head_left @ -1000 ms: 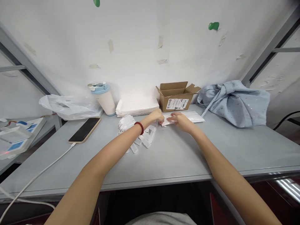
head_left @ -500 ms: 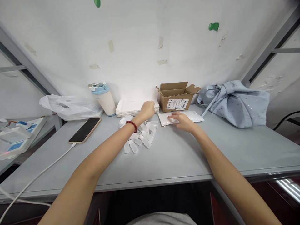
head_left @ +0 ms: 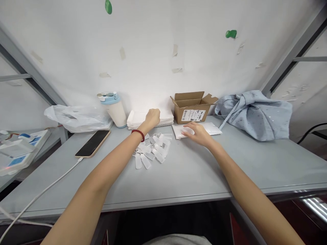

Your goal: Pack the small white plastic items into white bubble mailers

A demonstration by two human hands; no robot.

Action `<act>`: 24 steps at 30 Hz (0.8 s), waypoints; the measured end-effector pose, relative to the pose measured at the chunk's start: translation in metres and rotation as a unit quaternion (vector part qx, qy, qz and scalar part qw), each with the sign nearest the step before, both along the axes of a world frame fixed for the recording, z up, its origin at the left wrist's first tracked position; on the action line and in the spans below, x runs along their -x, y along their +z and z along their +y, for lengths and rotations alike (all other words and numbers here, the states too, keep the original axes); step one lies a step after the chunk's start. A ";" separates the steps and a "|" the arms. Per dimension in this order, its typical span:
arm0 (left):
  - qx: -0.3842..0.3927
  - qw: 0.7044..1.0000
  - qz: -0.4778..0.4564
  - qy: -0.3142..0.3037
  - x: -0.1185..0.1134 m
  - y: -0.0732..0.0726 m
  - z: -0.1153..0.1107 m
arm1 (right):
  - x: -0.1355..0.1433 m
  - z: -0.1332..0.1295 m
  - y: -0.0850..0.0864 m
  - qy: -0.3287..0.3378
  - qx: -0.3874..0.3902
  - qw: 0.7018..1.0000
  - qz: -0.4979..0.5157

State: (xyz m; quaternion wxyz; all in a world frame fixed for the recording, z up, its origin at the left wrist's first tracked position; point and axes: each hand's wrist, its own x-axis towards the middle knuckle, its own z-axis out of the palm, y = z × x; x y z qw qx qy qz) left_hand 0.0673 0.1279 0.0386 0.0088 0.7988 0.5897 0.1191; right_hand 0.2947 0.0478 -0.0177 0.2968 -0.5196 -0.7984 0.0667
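Note:
My left hand (head_left: 152, 117), with a dark red bead bracelet at the wrist, is curled closed over a stack of flat white packets (head_left: 166, 117). Its fingertips are hidden, so I cannot make out what is in them. My right hand (head_left: 198, 133) rests at a single flat white packet (head_left: 213, 128) in front of the cardboard box, thumb and forefinger apart and its grip loose. Between me and the stack lies a loose pile of small translucent white tags (head_left: 158, 149) with loops, partly behind my left forearm.
An open cardboard box (head_left: 192, 110) stands against the wall, with a light blue cloth bag (head_left: 260, 115) to its right. On the left are a tumbler (head_left: 116, 110), a clear plastic bag (head_left: 78, 117) and a phone (head_left: 94, 143) on a white cable (head_left: 46, 189).
My left hand has moved a little left along the stack and stays closed. My right hand has stayed at the single packet, its thumb and forefinger now further apart.

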 end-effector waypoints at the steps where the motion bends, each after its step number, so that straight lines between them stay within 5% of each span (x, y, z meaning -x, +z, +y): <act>1: -0.012 1.000 0.022 0.000 0.000 0.000 0.000 | 0.000 0.000 0.000 0.000 -0.002 1.000 0.001; 8: -0.082 0.984 0.157 -0.035 -0.010 -0.006 -0.003 | 0.002 0.000 -0.001 0.001 -0.012 1.000 0.007; 14: -0.081 0.978 0.193 -0.006 -0.012 -0.002 -0.004 | 0.002 0.002 -0.005 0.003 -0.051 0.999 0.004; 20: -0.131 0.971 0.199 -0.021 -0.015 -0.003 -0.059 | 0.029 -0.011 0.001 -0.026 -0.204 0.976 -0.067; 24: -0.226 0.947 0.180 -0.140 -0.020 -0.011 -0.096 | 0.051 -0.025 0.005 -0.030 -0.249 0.954 -0.168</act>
